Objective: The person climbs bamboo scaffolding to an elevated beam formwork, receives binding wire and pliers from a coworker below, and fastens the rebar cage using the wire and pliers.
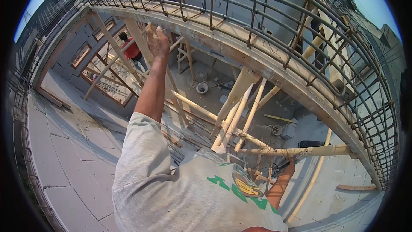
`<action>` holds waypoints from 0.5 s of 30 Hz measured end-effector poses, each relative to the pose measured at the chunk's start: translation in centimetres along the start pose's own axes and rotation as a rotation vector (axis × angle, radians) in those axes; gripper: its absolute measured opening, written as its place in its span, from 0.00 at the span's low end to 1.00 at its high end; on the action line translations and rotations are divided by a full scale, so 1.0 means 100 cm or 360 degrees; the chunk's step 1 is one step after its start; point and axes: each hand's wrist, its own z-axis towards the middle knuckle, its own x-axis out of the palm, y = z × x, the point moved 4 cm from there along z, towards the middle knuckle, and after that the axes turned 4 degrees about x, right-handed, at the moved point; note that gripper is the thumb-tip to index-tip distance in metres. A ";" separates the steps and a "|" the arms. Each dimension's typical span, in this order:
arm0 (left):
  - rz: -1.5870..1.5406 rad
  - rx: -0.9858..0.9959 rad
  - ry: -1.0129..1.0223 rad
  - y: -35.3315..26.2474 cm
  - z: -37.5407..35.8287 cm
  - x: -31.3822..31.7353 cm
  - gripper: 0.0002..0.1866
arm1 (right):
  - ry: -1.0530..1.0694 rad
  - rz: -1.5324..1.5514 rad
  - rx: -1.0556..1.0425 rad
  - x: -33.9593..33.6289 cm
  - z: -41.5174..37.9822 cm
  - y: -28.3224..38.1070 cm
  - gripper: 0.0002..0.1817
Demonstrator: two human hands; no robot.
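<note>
Your hands are well apart. L hand [158, 44] is up at the beam [281, 73], prob. for balance; can't tell if it grips. R hand [286, 172] looks closed on the dark tool [280, 165], low by the pole [330, 150]. Slanted props [234, 118] prob. there for bracing.

Pale block walls [68, 163] are flanking a grey floor [212, 93] whose far edge is meeting more blockwork [64, 66]. Wood-framed window openings [101, 90] are piercing that side. Sunlight is casting shadows across the blocks; blue sky [374, 2] is showing beyond.
</note>
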 end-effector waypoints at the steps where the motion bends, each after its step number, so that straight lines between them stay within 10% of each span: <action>1: -0.0073 -0.0195 0.0120 0.038 -0.045 0.007 0.27 | -0.0072 0.0017 0.0034 0.010 -0.025 0.009 0.23; 3: -0.0171 -0.0599 0.0350 0.111 -0.139 0.022 0.27 | -0.0122 0.0136 0.0082 -0.007 -0.029 0.008 0.25; 7: -0.0141 -0.1381 0.2083 0.102 -0.371 -0.008 0.20 | -0.0339 0.0091 0.0079 -0.009 -0.081 0.039 0.24; 15: -0.0427 -0.0683 0.3478 -0.075 -0.455 -0.013 0.22 | -0.0466 0.0313 -0.0161 -0.067 -0.106 0.035 0.26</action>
